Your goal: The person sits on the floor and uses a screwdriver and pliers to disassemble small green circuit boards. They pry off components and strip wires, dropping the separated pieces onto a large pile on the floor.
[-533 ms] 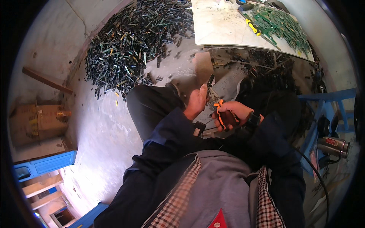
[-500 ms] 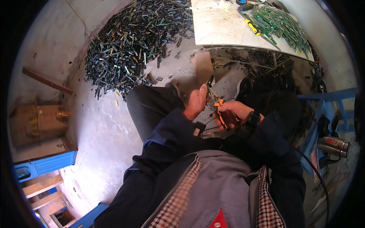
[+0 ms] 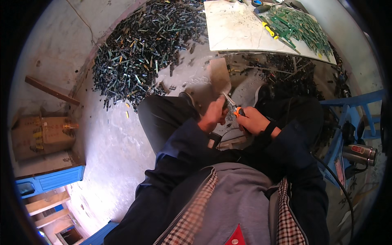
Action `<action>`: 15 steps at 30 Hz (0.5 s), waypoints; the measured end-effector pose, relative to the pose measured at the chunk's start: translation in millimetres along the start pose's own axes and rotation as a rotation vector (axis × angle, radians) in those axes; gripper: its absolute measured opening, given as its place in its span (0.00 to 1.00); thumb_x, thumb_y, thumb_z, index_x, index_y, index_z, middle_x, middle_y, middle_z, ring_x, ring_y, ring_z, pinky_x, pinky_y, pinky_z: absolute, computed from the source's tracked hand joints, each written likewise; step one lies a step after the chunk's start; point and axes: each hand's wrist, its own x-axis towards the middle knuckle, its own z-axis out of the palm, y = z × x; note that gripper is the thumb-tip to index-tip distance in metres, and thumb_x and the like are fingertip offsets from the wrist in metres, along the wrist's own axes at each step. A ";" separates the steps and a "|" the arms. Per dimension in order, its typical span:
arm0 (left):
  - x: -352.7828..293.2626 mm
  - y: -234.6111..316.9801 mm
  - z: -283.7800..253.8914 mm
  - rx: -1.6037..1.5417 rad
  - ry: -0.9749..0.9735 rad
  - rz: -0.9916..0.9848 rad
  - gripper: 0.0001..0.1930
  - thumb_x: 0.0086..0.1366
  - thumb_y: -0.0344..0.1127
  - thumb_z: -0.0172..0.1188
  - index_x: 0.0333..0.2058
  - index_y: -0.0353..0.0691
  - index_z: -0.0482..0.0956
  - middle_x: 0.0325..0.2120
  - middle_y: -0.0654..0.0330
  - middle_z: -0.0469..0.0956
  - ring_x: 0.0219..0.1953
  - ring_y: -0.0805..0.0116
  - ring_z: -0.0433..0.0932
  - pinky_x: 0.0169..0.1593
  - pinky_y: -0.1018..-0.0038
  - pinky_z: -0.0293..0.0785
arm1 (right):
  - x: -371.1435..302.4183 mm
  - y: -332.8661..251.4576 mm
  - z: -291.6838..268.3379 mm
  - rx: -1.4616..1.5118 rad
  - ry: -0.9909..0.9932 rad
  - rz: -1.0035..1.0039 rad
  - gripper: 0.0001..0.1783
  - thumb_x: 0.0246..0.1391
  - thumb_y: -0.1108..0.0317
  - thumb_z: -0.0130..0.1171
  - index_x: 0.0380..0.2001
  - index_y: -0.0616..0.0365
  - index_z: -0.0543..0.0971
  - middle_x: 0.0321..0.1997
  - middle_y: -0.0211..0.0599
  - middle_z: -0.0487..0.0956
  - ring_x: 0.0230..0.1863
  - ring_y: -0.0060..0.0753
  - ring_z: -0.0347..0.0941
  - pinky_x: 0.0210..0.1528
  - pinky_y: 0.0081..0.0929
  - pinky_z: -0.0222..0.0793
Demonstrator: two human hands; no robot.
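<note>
My right hand (image 3: 254, 121) is wrapped round a pair of long-nose pliers (image 3: 238, 110) with orange and black handles. Their silver jaws point up and left, the tip close by the fingers of my left hand (image 3: 212, 114). That left hand is closed, thumb forward; whatever it pinches is hidden or too small to make out. Both hands are between my bent knees, above floor strewn with small dark bits. Just ahead of them a flat brown board (image 3: 220, 73) lies on the floor.
A large heap of dark strip-like pieces (image 3: 134, 53) covers the floor at far left. On a white board (image 3: 228, 28) lie green circuit strips (image 3: 302, 30) and a yellow-black screwdriver (image 3: 269, 30). Blue stool (image 3: 351, 110) and steel flask (image 3: 359, 154) stand right; a cardboard box (image 3: 43, 136) sits left.
The pliers have swung from spread handles to a narrower grip, jaws now pointing up-left. The dark strip that stood up from my left fingers no longer shows.
</note>
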 end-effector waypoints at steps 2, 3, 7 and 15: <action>-0.1 1.0 4.3 0.040 -0.073 -0.013 0.21 0.69 0.52 0.39 0.27 0.41 0.66 0.15 0.66 0.60 0.13 0.75 0.58 0.18 0.76 0.58 | 5.1 0.9 -4.9 -0.191 0.093 -0.087 0.12 0.51 0.65 0.49 0.24 0.64 0.73 0.18 0.37 0.76 0.17 0.28 0.71 0.17 0.27 0.63; 0.9 0.9 4.7 0.083 -0.095 -0.004 0.20 0.69 0.52 0.39 0.29 0.41 0.66 0.15 0.66 0.60 0.14 0.75 0.57 0.18 0.76 0.58 | 5.2 0.8 -5.4 -0.052 0.056 -0.075 0.11 0.51 0.65 0.49 0.25 0.63 0.73 0.19 0.37 0.76 0.18 0.28 0.71 0.17 0.26 0.64; 0.7 3.1 0.3 -0.082 -0.003 -0.065 0.25 0.68 0.57 0.39 0.21 0.43 0.64 0.11 0.68 0.55 0.12 0.76 0.52 0.20 0.73 0.58 | -4.4 -15.9 -10.1 0.247 -0.039 0.062 0.10 0.51 0.66 0.49 0.30 0.62 0.74 0.22 0.37 0.77 0.20 0.26 0.73 0.18 0.24 0.65; 6.7 1.7 -4.6 -0.159 0.054 -0.097 0.28 0.66 0.62 0.38 0.16 0.45 0.61 0.08 0.69 0.52 0.10 0.76 0.51 0.20 0.73 0.59 | -18.5 -17.6 -15.4 0.410 -0.220 0.208 0.15 0.51 0.66 0.49 0.40 0.63 0.72 0.32 0.41 0.80 0.30 0.32 0.78 0.24 0.26 0.73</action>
